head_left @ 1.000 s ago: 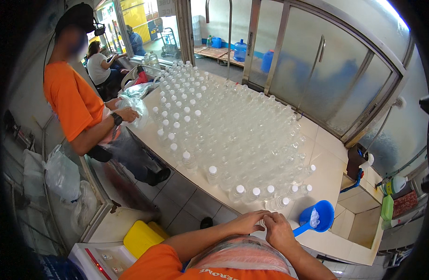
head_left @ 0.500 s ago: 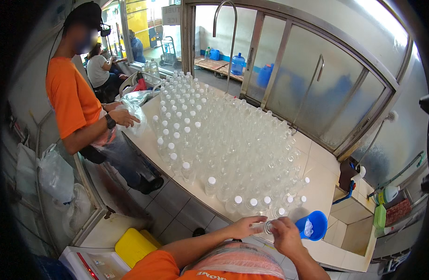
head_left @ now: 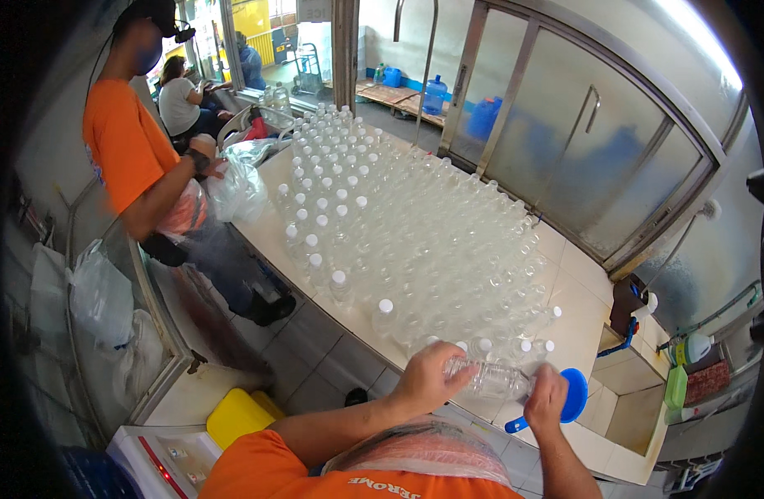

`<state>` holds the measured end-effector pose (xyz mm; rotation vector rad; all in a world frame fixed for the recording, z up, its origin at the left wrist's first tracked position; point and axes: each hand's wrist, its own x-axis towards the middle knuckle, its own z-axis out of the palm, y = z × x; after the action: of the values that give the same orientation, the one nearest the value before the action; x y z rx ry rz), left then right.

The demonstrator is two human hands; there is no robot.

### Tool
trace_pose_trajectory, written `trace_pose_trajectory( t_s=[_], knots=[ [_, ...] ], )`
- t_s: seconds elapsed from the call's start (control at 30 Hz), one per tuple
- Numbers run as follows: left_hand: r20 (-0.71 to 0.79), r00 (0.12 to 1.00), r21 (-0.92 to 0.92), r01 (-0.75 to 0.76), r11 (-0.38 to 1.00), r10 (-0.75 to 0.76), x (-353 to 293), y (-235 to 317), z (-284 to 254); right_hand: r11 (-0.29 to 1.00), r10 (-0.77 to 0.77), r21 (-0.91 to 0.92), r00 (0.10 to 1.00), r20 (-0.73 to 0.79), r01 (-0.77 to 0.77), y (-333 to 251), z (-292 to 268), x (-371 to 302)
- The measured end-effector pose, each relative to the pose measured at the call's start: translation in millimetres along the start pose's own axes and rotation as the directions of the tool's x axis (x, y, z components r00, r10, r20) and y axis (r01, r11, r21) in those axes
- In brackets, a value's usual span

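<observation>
A clear plastic bottle (head_left: 492, 381) lies sideways in front of me, above the near edge of the tiled counter (head_left: 261, 235). My left hand (head_left: 433, 376) is wrapped round its left end. At the other end my right hand (head_left: 547, 394) is closed on the bottle, and its fingers hide that tip. Just behind the right hand stands a blue dipper (head_left: 579, 397), with its handle pointing toward me. Beyond the held bottle, several white-capped bottles (head_left: 385, 314) stand upright, nearest to my hands.
A dense mass of clear bottles (head_left: 448, 241) covers much of the counter. At the left a person in an orange shirt (head_left: 128, 150) handles a clear plastic bag (head_left: 237, 190). A tiled basin (head_left: 640, 420) is at the right, a yellow container (head_left: 235, 417) lower left.
The held bottle has swung to lie lengthwise across my front, and my hands have spread apart to its two ends. The co-worker's hand has lifted at the plastic bag. The view has shifted slightly.
</observation>
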<state>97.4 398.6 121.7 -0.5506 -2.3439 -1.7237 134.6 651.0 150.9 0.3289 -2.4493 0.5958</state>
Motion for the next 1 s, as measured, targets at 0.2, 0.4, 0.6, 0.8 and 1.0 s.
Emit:
trace_pose_trajectory(
  t_s=[0.2,0.4,0.6,0.8,1.0],
  knots=[
    [-0.034,0.95,0.102,-0.305,0.947,0.31,11,-2,-44,0.716,0.536,0.283,0.762,0.364,-0.638,-28,8,42],
    [0.187,0.92,0.174,-0.375,0.911,0.343,41,10,-73,0.981,-0.096,0.183,0.981,0.169,0.064,-100,25,119],
    [-0.18,0.976,-0.288,0.067,0.955,-0.122,62,-24,-149,0.906,-0.028,0.419,0.983,0.181,-0.051,-84,73,148],
    [-0.397,0.917,-0.051,-0.054,0.997,0.03,103,-71,-214,0.777,0.243,0.32,0.727,0.642,-0.542,-74,126,117],
    [-0.361,0.933,0.257,0.109,0.96,-0.009,118,-117,-214,0.953,0.052,0.229,0.85,0.524,-0.2,-92,151,112]
  ],
)
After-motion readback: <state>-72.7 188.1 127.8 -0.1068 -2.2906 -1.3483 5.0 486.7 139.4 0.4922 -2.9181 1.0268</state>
